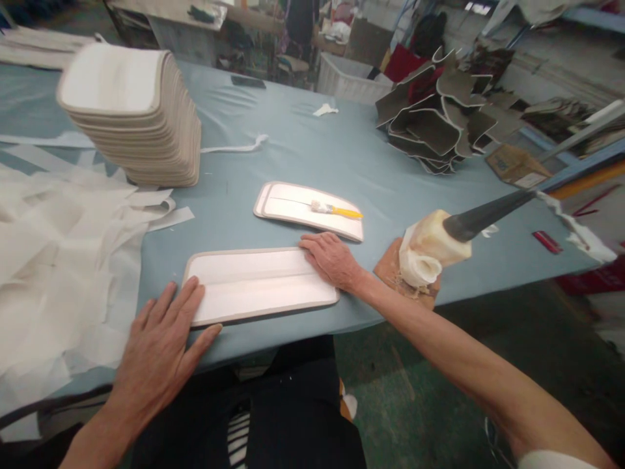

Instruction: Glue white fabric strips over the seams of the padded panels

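A long white panel with a beige border [258, 286] lies flat near the table's front edge. My left hand [163, 335] rests at its left end, fingers spread, the fingertips on the border. At the right end my right hand [332, 259] lies on the panel, its fingers side by side over the upper corner; what is under them, if anything, is hidden. Just beyond are smaller white panels [293, 203], one overlapping another, with a yellow-handled brush [344, 212] lying on top.
A tall stack of bordered panels [114, 81] stands at the back left, above loose white fabric pieces [53, 260]. At right, a glue-crusted container [415, 251] has a dark tube attached. Dark curved pieces [430, 124] are piled farther back, near a cardboard box [517, 166].
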Available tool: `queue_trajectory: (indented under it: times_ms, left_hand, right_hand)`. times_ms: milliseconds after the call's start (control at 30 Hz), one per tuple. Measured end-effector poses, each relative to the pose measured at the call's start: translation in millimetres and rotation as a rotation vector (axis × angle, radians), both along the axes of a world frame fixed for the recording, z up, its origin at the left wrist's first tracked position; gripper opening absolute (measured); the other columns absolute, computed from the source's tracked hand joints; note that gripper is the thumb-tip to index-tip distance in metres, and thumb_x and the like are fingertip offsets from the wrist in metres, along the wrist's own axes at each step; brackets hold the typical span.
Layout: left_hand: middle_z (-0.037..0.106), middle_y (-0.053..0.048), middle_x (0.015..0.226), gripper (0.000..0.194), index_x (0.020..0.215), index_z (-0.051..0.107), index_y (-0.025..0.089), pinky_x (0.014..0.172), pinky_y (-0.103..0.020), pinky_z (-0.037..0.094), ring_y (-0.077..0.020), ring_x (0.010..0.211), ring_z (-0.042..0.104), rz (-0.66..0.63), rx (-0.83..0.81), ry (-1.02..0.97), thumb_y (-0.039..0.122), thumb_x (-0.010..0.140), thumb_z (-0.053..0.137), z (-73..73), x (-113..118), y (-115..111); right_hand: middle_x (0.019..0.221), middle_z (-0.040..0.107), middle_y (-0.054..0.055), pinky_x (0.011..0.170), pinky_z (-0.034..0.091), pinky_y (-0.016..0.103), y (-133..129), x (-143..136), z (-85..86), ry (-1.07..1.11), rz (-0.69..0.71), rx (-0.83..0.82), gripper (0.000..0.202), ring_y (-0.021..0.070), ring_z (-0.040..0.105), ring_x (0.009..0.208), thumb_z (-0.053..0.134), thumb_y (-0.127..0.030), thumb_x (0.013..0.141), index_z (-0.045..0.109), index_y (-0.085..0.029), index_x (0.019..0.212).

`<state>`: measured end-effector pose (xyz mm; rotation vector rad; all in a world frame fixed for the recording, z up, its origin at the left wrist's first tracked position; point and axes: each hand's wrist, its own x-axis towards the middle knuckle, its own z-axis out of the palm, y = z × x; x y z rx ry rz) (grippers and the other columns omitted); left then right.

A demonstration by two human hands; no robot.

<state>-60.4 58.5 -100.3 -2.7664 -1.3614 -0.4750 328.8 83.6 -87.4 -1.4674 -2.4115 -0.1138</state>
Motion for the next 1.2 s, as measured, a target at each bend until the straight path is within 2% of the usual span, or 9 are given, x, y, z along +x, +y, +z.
queue_trajectory:
  times_ms: [167,367,533,667,800,900,1000,1100,1200]
  left_hand:
    - [0.049,-0.02,0.164,0.072,0.158,0.04,0.012,0.117,-0.062,0.037,-0.0452,0.152,0.04,-0.016,0.04,-0.011,0.059,0.105,0.027,-1.2,1.5,0.7]
    - [0.05,-0.02,0.163,0.072,0.155,0.045,0.009,0.118,-0.062,0.037,-0.0448,0.152,0.041,-0.003,0.036,-0.016,0.058,0.105,0.027,-0.4,2.2,0.2]
    - [0.048,-0.017,0.165,0.069,0.158,0.042,0.013,0.12,-0.062,0.037,-0.043,0.154,0.04,0.031,0.004,-0.008,0.057,0.105,0.031,-3.4,3.3,-1.8]
    - [0.048,-0.013,0.166,0.061,0.157,0.044,0.019,0.121,-0.062,0.038,-0.0412,0.156,0.039,0.06,-0.07,-0.05,0.052,0.106,0.033,-7.9,-4.4,-2.4]
    - [0.062,-0.011,0.154,0.052,0.15,0.051,0.023,0.122,-0.056,0.041,-0.0337,0.151,0.048,0.152,-0.135,-0.222,0.044,0.108,0.03,11.0,-6.9,9.0]
    - [0.069,-0.015,0.142,0.053,0.142,0.059,0.015,0.123,-0.057,0.039,-0.0364,0.143,0.054,0.193,-0.059,-0.221,0.044,0.107,0.031,39.8,23.1,28.7]
    - [0.063,-0.017,0.15,0.054,0.147,0.056,0.012,0.124,-0.059,0.034,-0.0383,0.147,0.048,0.143,-0.038,-0.148,0.037,0.107,0.029,56.2,80.1,51.0]
    - [0.052,-0.018,0.162,0.054,0.152,0.051,0.011,0.127,-0.059,0.029,-0.0385,0.153,0.041,0.066,-0.099,-0.088,0.027,0.103,0.034,47.3,133.6,69.0]
    - [0.047,-0.018,0.166,0.056,0.155,0.049,0.01,0.127,-0.057,0.029,-0.0378,0.154,0.039,0.056,-0.102,-0.052,0.026,0.103,0.034,27.5,157.1,78.3]
  right_hand:
    - [0.135,0.07,0.016,0.1,0.049,0.047,-13.8,23.5,17.2,-0.071,-0.111,0.065,0.029,0.03,0.063,0.117,0.047,-0.016,0.107,0.064,-0.015,0.13]
    - [0.122,0.073,0.015,0.101,0.05,0.044,-1.8,-23.8,35.9,0.134,-0.136,0.052,0.029,0.0286,0.064,0.112,0.041,-0.021,0.109,0.064,-0.016,0.125]
    - [0.132,0.069,0.016,0.109,0.048,0.046,15.4,-72.3,16.0,0.229,0.043,-0.092,0.029,0.0281,0.061,0.123,0.045,-0.031,0.11,0.06,-0.016,0.131]
    - [0.136,0.066,0.017,0.115,0.045,0.047,21.5,-81.9,-3.7,0.308,0.088,-0.133,0.029,0.0264,0.058,0.129,0.045,-0.026,0.11,0.059,-0.015,0.133]
    - [0.144,0.061,0.018,0.121,0.041,0.05,22.3,-80.9,-12.4,0.33,0.074,-0.132,0.03,0.0258,0.052,0.139,0.044,-0.025,0.11,0.059,-0.017,0.135]
    - [0.146,0.059,0.019,0.123,0.039,0.053,22.8,-80.8,-15.9,0.345,0.06,-0.113,0.032,0.0268,0.048,0.144,0.041,-0.023,0.109,0.059,-0.016,0.134]
    - [0.147,0.058,0.023,0.125,0.037,0.057,24.1,-80.6,-21.1,0.352,0.069,-0.085,0.034,0.0291,0.043,0.148,0.038,-0.017,0.107,0.06,-0.012,0.133]
    - [0.149,0.056,0.025,0.126,0.035,0.058,25.6,-80.3,-27.6,0.362,0.092,-0.062,0.036,0.0306,0.04,0.151,0.038,-0.013,0.102,0.061,-0.008,0.129]
    - [0.151,0.055,0.024,0.127,0.035,0.06,25.7,-80.7,-32.7,0.414,0.076,-0.049,0.036,0.0302,0.038,0.154,0.038,-0.014,0.102,0.063,-0.01,0.128]
